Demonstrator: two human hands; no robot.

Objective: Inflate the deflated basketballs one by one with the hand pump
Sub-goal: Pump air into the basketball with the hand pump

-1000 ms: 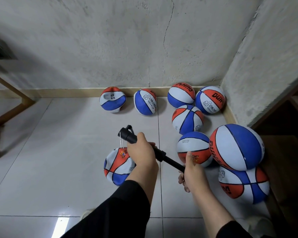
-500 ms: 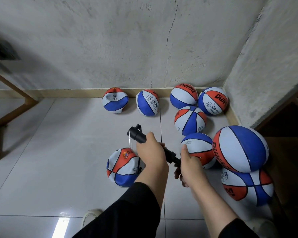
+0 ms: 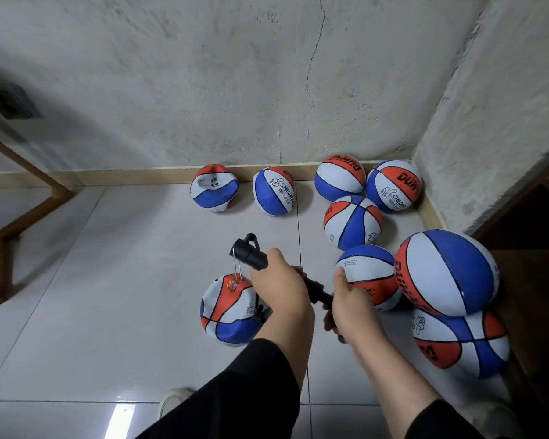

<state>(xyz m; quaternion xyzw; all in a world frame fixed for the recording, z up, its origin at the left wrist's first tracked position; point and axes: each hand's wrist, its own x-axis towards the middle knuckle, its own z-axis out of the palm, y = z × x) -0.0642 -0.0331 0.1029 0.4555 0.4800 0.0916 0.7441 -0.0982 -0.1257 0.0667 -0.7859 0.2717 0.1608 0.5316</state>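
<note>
My left hand (image 3: pixel 278 288) grips the barrel of the black hand pump (image 3: pixel 249 255), held level above the floor. My right hand (image 3: pixel 351 307) grips the pump's handle, close to the barrel with only a short piece of rod showing. A thin needle hangs from the pump's head down into a dented red, white and blue basketball (image 3: pixel 230 310) on the tiles. A large round ball (image 3: pixel 446 272) rests on top of another ball (image 3: pixel 460 342) at the right.
Several more balls lie along the skirting and in the corner, among them a dented one (image 3: pixel 214 187), one beside it (image 3: pixel 273 191) and one by my right hand (image 3: pixel 366 275). Concrete walls close the back and right. A wooden rail (image 3: pixel 23 217) runs at the left.
My right hand has pushed the handle in toward the barrel, so the exposed rod has shortened from long to short. The left hand keeps the barrel in place.
</note>
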